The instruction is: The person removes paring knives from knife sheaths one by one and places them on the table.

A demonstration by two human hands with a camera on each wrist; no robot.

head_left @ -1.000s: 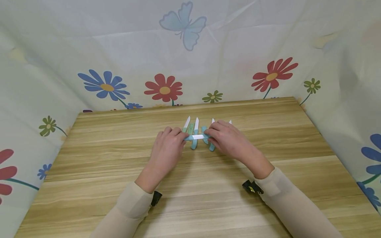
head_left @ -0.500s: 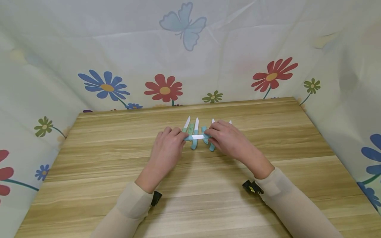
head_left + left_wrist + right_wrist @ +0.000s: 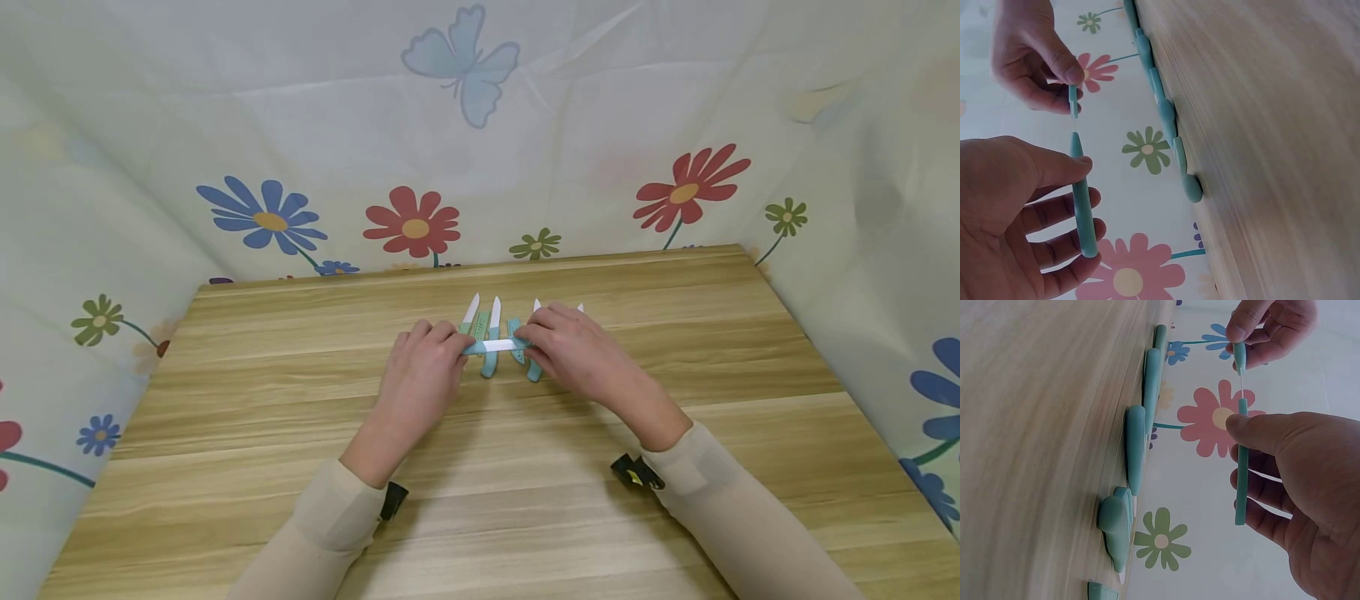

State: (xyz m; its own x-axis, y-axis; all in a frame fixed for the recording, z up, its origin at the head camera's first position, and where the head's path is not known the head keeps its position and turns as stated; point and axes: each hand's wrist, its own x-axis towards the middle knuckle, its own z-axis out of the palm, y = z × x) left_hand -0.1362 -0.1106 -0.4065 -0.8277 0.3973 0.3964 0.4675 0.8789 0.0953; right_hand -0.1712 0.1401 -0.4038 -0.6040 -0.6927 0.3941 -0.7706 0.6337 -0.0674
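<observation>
Held level above the table is a paring knife (image 3: 498,345) with a white blade and a blue-green handle. My left hand (image 3: 422,367) grips the handle (image 3: 1084,212) between thumb and fingers. A matching blue-green sheath (image 3: 1242,481) is pinched in my right hand (image 3: 573,350), over the blade's tip end. A bare stretch of white blade shows between handle and sheath. Behind and below lie more paring knives, one with a green handle (image 3: 471,310) and one with a blue handle (image 3: 490,362). Another blue handle (image 3: 534,371) is partly hidden by my right hand.
Between the lying knives are a green sheath (image 3: 482,325) and a blue sheath (image 3: 517,342). One more white blade tip (image 3: 581,307) peeks out behind the right hand. The wooden table (image 3: 300,400) ends at flowered curtains (image 3: 480,167) at the back and sides.
Both hands, the knife and the sheath hold the same place. The left side curtain has swayed slightly to the left.
</observation>
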